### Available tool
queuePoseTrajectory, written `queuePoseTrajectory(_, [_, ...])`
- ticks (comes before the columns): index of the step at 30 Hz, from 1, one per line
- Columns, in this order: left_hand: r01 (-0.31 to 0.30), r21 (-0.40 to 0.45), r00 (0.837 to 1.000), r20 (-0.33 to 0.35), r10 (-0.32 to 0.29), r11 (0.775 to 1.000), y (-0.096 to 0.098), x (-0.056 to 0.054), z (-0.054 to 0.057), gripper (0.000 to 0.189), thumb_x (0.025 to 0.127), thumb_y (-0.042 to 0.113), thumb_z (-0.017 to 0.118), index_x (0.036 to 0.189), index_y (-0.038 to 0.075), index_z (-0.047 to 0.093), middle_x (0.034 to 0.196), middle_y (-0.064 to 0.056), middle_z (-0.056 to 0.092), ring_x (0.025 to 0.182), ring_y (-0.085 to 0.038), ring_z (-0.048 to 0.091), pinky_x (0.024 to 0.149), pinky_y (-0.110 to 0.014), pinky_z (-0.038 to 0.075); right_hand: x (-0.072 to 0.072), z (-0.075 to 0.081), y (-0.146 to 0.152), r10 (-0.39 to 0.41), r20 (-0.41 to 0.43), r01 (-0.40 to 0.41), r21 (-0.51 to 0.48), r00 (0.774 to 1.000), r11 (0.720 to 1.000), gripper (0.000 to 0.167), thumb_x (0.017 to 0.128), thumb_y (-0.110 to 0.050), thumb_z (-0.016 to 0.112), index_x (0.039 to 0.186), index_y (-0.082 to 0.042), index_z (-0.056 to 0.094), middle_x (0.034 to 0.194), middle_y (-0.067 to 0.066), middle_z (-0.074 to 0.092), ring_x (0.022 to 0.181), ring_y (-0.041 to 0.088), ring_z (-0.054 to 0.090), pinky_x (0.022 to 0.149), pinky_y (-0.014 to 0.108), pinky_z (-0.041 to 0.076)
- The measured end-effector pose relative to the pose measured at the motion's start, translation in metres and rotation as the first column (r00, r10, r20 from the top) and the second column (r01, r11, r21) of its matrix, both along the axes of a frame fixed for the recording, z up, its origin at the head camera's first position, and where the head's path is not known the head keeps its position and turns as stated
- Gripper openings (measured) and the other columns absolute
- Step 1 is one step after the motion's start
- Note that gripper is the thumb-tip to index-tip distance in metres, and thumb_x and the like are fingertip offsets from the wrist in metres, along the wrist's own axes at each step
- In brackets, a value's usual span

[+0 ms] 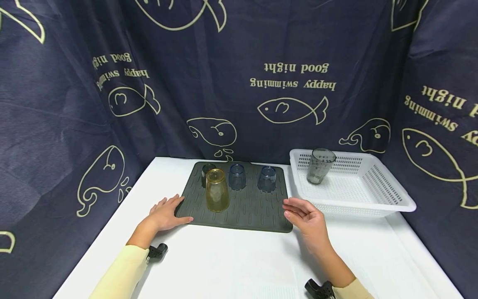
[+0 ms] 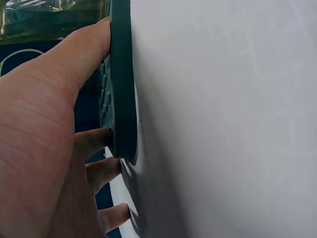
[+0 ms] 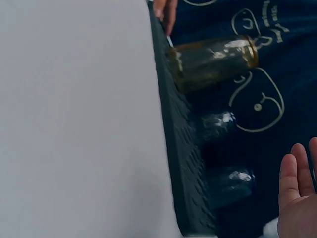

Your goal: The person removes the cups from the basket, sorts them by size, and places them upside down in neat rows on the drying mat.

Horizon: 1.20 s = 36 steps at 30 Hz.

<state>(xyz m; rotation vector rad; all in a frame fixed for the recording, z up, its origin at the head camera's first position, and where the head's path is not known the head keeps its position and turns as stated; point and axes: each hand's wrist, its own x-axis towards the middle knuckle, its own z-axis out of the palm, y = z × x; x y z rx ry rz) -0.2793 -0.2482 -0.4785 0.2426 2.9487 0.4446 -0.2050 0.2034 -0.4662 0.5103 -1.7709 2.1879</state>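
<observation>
A dark grey ridged mat [image 1: 248, 216] lies on the white table. Spread fingers of my left hand [image 1: 165, 216] touch its near left corner, with the thumb on the front edge, as the left wrist view also shows. On the mat stand a tall amber glass [image 1: 218, 195], a dark glass [image 1: 203, 179] partly hidden behind it, and two small blue glasses, one in the middle [image 1: 237, 178] and one to the right [image 1: 267, 180]. Holding nothing, my right hand [image 1: 308, 222] hovers by the mat's right edge with its fingers loosely bent.
A white perforated plastic basket [image 1: 362, 207] stands right of the mat, beyond my right hand. Inside it a tall grey glass [image 1: 320, 166] leans at its left side. A dark blue curtain [image 1: 224, 83] with fish drawings encloses the table [image 1: 231, 261] at the back and sides.
</observation>
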Motion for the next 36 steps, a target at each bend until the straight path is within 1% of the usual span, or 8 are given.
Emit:
queuePoseTrajectory(4, [0.002,0.002,1.0,0.002,-0.002,1.0,0.001,0.0,0.001,0.103,0.084,0.071,0.068,0.159,0.008,0.036,0.166,-0.023,0.03,0.149,-0.061,0.021,0.116,-0.078,0.019,0.0,0.005,0.012,0.0,-0.06,-0.002,-0.027,0.998,1.0,0.042,0.089,0.017,0.067,0.126,0.025,0.05,0.119,0.011,0.075,0.109,0.02,0.073,0.092,0.025,0.06])
queuePoseTrajectory(11, [0.001,0.008,1.0,0.009,-0.001,1.0,0.002,0.001,0.002,0.102,0.085,0.07,0.069,0.158,0.007,0.037,0.165,-0.023,0.03,0.148,-0.061,0.021,0.116,-0.078,0.019,-0.001,0.015,0.033,-0.034,-0.091,0.029,-0.056,0.995,0.998,0.042,0.089,0.014,0.07,0.126,0.022,0.052,0.118,0.006,0.075,0.109,0.018,0.074,0.092,0.026,0.06])
queuePoseTrajectory(15, [-0.002,0.005,1.0,0.01,0.002,1.0,0.003,0.002,0.002,0.101,0.085,0.069,0.069,0.158,0.007,0.037,0.165,-0.023,0.03,0.148,-0.061,0.021,0.116,-0.078,0.019,-0.005,0.024,0.042,-0.064,-0.135,0.038,-0.182,0.989,0.983,0.034,0.089,0.022,0.062,0.122,0.023,0.054,0.115,0.012,0.076,0.105,0.022,0.075,0.091,0.028,0.061])
queuePoseTrajectory(20, [-0.009,0.005,1.0,0.012,0.009,1.0,0.003,0.002,0.003,0.102,0.085,0.069,0.069,0.158,0.007,0.036,0.166,-0.023,0.03,0.149,-0.061,0.021,0.117,-0.077,0.018,-0.013,0.036,0.049,-0.132,-0.192,0.045,-0.401,0.973,0.915,0.023,0.091,0.027,0.053,0.113,0.023,0.058,0.107,0.021,0.075,0.096,0.028,0.076,0.087,0.034,0.063])
queuePoseTrajectory(26, [-0.009,0.001,1.0,0.005,0.009,1.0,0.002,0.001,0.001,0.102,0.085,0.069,0.069,0.158,0.007,0.037,0.166,-0.023,0.03,0.149,-0.061,0.021,0.117,-0.077,0.018,-0.025,0.052,0.06,-0.257,-0.182,0.129,-0.52,0.949,0.844,0.018,0.091,0.022,0.059,0.108,0.017,0.063,0.101,0.022,0.075,0.089,0.029,0.077,0.082,0.033,0.064])
queuePoseTrajectory(30, [-0.005,0.002,1.0,0.006,0.005,1.0,0.002,0.0,0.0,0.102,0.085,0.07,0.068,0.158,0.007,0.037,0.166,-0.023,0.03,0.149,-0.061,0.021,0.117,-0.078,0.019,-0.038,0.06,0.069,-0.365,-0.144,0.216,-0.59,0.92,0.778,0.016,0.088,0.02,0.066,0.103,0.017,0.064,0.095,0.022,0.074,0.081,0.028,0.076,0.075,0.031,0.064])
queuePoseTrajectory(34, [-0.005,0.0,1.0,0.003,0.005,1.0,0.002,0.0,0.0,0.102,0.084,0.07,0.069,0.159,0.008,0.036,0.166,-0.022,0.03,0.149,-0.061,0.021,0.117,-0.077,0.018,-0.052,0.067,0.078,-0.467,-0.053,0.328,-0.642,0.882,0.693,0.023,0.082,0.014,0.077,0.1,0.019,0.063,0.089,0.021,0.073,0.074,0.025,0.075,0.068,0.029,0.064])
queuePoseTrajectory(36, [-0.004,0.0,1.0,0.003,0.004,1.0,0.002,0.0,0.0,0.102,0.085,0.07,0.069,0.159,0.008,0.036,0.166,-0.022,0.03,0.149,-0.06,0.021,0.117,-0.077,0.018,-0.059,0.07,0.082,-0.504,-0.003,0.383,-0.647,0.864,0.659,0.026,0.081,0.012,0.079,0.1,0.018,0.063,0.087,0.019,0.072,0.071,0.023,0.074,0.066,0.027,0.063])
